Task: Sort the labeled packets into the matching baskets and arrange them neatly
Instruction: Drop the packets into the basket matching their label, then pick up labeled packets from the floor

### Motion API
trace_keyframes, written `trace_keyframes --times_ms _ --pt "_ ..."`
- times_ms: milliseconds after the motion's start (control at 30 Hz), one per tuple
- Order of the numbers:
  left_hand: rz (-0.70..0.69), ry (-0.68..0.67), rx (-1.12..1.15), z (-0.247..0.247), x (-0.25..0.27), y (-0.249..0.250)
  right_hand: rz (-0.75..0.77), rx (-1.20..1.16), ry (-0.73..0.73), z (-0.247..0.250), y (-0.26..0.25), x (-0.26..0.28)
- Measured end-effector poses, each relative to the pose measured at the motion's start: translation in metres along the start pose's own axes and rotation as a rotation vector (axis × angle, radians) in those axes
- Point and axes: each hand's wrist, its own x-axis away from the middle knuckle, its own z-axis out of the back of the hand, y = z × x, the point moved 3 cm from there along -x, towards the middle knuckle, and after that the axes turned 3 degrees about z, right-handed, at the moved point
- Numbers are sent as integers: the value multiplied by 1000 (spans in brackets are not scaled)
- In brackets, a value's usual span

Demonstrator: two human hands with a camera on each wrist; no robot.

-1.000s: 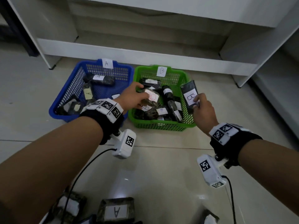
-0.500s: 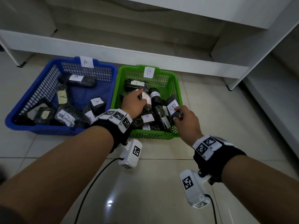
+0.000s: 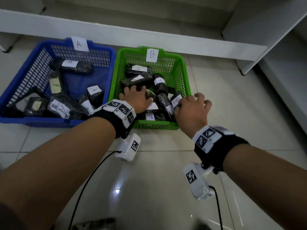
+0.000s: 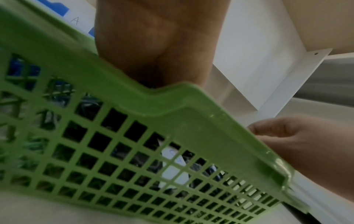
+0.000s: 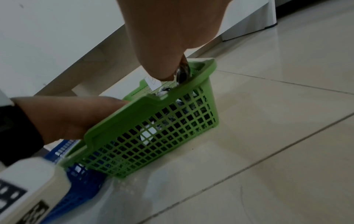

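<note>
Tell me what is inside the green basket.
The green basket holds dark packets with white labels, some marked B. The left hand and right hand cover several, so the count stays unknown.

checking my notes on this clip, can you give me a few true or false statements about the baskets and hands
1. The green basket carries a B tag. True.
2. The blue basket stands to the right of the green one. False: it stands to its left.
3. The left hand reaches into the blue basket. False: it is among the packets in the green basket.
4. The right hand is at the green basket's near right corner, on a B packet. True.
</note>
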Motion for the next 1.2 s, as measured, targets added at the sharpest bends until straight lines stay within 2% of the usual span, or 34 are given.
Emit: trace_keyframes --times_ms 133,233,300,400,467,533,600,700,767,833,967,1100,1200 --pt "-55 76 6 6 15 -1 -38 -8 -135 0 7 -1" --pt "-208 200 80 3 33 0 43 -59 -140 -6 11 17" --pt "-360 271 152 -2 51 2 91 -110 -93 -7 15 31" --pt "-553 363 210 -10 81 3 158 -191 81 3 22 60" --pt "-623 366 174 -23 103 -3 289 -168 112 5 24 88" --pt "-686 334 90 -37 122 -11 517 -158 -3 -1 26 116" --pt "-713 310 -3 -48 138 -23 715 -212 -259 -11 27 146" --pt "-743 325 -68 -52 155 -39 854 -178 -661 -18 32 187" --pt "-740 262 -40 -55 165 -47 974 -31 -828 -20 37 212" --pt "-780 180 -60 -61 177 -56 1070 143 -927 -23 43 230" --pt "-978 10 -125 -82 210 -67 1182 289 -909 -23 41 249" --pt "-1177 -164 -178 -117 258 -56 1137 317 -907 -20 31 245" --pt "-1268 -295 -272 -144 288 -41 974 243 -941 -19 27 234"
